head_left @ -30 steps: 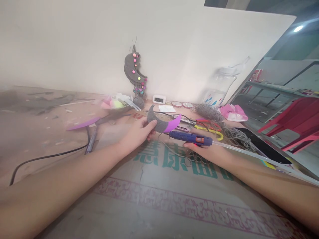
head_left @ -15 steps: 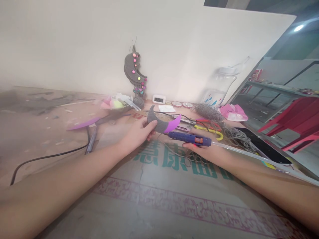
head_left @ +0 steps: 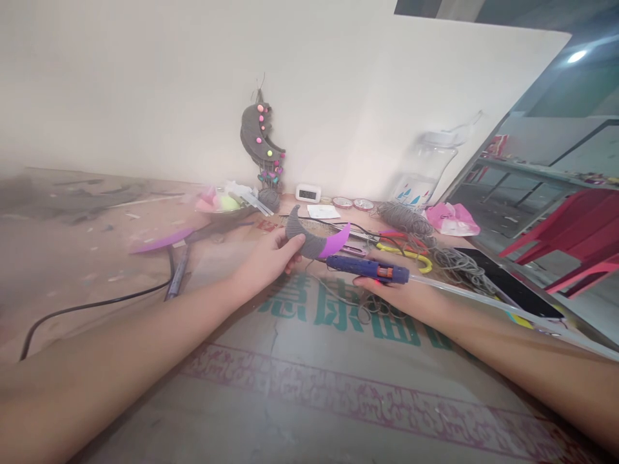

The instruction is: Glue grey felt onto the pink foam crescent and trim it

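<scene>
Between the thumb and fingers of my left hand [head_left: 268, 258] is a crescent moon cutout [head_left: 309, 243]. Grey yarn wraps its left and middle part, and its right tip is bare purple. My right hand [head_left: 387, 290] is closed round a dark blue hot glue gun [head_left: 362, 266], with a long clear glue stick [head_left: 464, 291] running out of its back. The gun's nozzle lies at the crescent's lower edge; whether it touches cannot be seen. Loose grey yarn [head_left: 365, 309] trails below the crescent to the table.
A finished grey moon hanging [head_left: 254, 132] with coloured balls is at the wall. Behind my hands are a small white clock [head_left: 308, 193], a clear jug [head_left: 425, 167] and a yarn skein [head_left: 406, 218]. Yellow-handled scissors [head_left: 411, 256], a dark tablet [head_left: 517, 283] and a black cable [head_left: 97, 303] lie around.
Almost nothing differs. Both hands, the crescent and the glue gun keep their places, with only a very slight shift of the view.
</scene>
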Demonstrator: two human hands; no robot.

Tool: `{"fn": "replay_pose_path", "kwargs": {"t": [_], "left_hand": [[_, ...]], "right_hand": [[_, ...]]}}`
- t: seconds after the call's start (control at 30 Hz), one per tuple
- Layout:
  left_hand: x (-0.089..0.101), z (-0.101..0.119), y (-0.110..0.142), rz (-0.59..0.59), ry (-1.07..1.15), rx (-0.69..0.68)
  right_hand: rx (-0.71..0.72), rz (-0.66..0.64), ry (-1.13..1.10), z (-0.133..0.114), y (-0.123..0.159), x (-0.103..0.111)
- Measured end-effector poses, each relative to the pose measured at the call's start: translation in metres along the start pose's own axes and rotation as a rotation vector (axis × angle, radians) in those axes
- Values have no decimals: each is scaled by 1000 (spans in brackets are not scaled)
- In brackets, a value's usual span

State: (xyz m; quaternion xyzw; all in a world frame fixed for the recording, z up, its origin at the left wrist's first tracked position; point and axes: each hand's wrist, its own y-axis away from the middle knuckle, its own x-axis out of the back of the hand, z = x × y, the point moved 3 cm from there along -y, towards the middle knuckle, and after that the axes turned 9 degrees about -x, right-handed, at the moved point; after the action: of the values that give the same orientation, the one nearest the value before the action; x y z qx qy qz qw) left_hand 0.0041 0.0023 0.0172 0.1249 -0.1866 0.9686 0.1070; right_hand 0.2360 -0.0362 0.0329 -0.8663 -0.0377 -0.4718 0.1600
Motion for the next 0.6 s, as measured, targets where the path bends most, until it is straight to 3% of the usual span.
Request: {"fn": "replay_pose_path", "kwargs": {"t": [0.6], "left_hand": [[-1,-3,-2,1,46,17]], "right_hand": [[-40,61,16,1,0,0]]}}
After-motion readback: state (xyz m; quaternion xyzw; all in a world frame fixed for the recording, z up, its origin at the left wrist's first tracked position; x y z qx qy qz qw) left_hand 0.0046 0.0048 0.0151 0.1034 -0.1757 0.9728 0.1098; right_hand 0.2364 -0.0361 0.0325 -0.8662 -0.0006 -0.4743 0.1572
